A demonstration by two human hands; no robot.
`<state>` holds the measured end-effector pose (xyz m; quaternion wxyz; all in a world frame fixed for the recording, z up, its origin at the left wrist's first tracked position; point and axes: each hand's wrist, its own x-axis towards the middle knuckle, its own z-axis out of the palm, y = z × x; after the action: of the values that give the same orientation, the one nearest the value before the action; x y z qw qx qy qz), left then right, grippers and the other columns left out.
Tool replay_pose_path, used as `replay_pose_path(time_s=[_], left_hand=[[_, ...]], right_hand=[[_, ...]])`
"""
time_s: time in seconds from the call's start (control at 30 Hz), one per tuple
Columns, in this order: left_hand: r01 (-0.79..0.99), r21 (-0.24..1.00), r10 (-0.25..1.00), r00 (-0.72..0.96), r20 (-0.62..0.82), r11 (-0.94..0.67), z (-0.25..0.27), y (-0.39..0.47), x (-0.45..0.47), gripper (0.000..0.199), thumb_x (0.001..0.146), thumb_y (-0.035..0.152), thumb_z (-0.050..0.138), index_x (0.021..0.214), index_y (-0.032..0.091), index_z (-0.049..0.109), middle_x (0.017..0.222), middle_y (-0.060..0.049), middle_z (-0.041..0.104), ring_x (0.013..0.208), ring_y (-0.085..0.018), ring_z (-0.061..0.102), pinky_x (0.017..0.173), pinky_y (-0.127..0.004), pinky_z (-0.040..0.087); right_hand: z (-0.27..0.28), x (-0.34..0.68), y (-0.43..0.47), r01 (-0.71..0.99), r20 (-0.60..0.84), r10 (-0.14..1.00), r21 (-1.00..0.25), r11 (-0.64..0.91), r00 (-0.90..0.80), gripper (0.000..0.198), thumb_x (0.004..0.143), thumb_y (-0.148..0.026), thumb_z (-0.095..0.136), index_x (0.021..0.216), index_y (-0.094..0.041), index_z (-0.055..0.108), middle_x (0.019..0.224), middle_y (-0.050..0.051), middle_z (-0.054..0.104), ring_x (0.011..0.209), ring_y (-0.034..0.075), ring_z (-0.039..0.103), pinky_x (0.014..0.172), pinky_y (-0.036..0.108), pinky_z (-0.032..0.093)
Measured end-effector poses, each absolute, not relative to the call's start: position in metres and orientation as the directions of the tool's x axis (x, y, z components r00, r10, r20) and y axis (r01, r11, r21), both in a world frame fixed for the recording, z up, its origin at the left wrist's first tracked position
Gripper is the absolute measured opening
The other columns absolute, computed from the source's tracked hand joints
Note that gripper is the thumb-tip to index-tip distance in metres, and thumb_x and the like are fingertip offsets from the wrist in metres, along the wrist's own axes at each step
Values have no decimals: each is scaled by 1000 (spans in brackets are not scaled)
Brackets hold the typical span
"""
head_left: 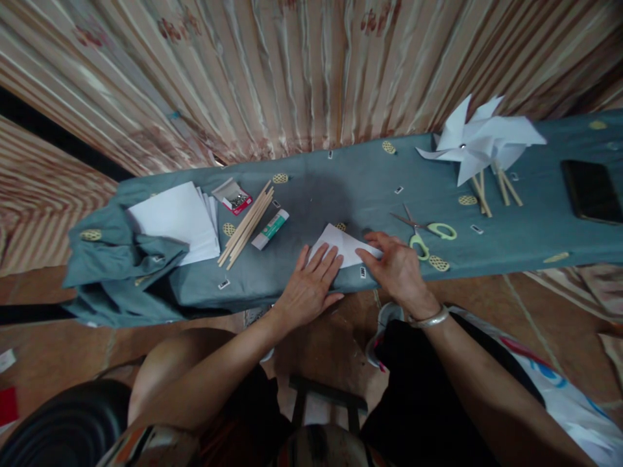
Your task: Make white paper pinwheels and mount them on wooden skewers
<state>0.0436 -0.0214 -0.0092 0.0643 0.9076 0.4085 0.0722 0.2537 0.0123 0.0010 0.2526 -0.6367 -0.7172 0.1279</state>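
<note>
A sheet of white paper (346, 243), folded into a triangle, lies near the front edge of the cloth-covered table. My left hand (311, 285) rests flat on its left part, fingers stretched out. At the paper's right corner, my right hand (396, 269) pinches the edge between thumb and fingers; it wears a silver bangle. Just beyond that hand lie opened scissors (444, 231) with light green handles. Left of the paper are a green-and-white glue stick (272, 227), a bundle of wooden sticks (247, 227) and a small open box (233, 196) of metal pins.
A stack of white paper (172, 217) sits at the left beside bunched cloth. White pinwheels (464, 152) on sticks lie at the back right, and a dark phone (592, 191) at the far right. Behind the narrow table (311, 188) hangs a striped curtain (292, 78).
</note>
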Motion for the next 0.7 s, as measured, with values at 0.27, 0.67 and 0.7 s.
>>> replay_pose_path(time_s=[0.27,0.67,0.7], left_hand=[[738,144,750,660,52,-659,-9,-22,45,72,93,55,48,147,9,35,155,-20,36,147,-36,26,119,-62,14],[751,120,759,649,53,-650,-7,-35,14,65,96,43,48,149,9,32,156,-18,35,148,-31,28,120,-59,18],[755,115,763,644,58,-645,-7,-38,6,65,96,42,49,149,8,32,156,-18,36,147,-31,30,119,-59,19]], right_hand=[[-3,236,-5,870,299,919,-341,356,-259,49,96,-43,45,137,-17,50,141,17,55,129,33,49,107,52,35],[-22,260,-13,871,304,948,-436,224,-92,53,96,-39,41,143,-16,40,150,20,42,140,33,37,110,55,31],[-23,267,-13,874,302,951,-441,204,-70,52,96,-38,41,143,-16,41,150,20,42,140,33,38,110,56,31]])
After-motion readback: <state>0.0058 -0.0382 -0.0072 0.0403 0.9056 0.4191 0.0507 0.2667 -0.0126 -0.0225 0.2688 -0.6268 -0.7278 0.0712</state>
